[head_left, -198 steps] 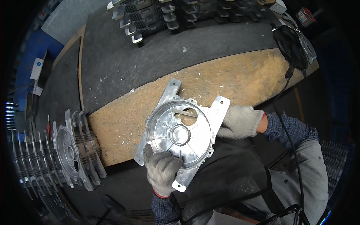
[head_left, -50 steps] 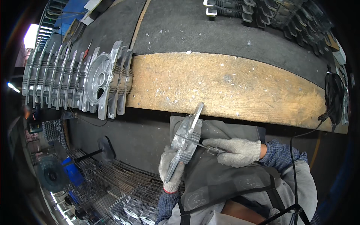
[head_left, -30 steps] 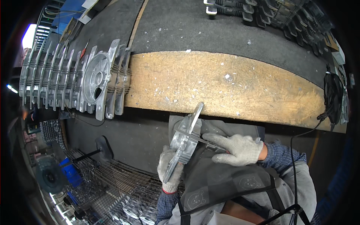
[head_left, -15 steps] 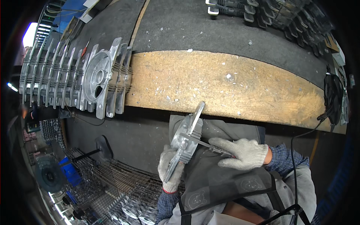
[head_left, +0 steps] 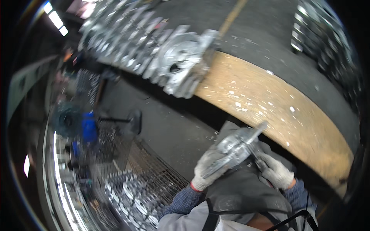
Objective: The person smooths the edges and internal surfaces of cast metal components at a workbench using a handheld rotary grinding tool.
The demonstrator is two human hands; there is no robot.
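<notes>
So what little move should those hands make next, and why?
Probably hold the metal casting still with the left hand while the right hand eases the hand tool lightly along its near side. The left hand grips the casting's lower end, and the right hand has the tool at or very near it; blur hides whether they touch.

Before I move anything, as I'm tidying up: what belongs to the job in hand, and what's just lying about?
Job in hand:
metal casting, in the left hand
blurred metal tool, in the right hand
probably the row of castings

Apparently lying about:
pale flakes on the wooden board
blue object, left
</notes>
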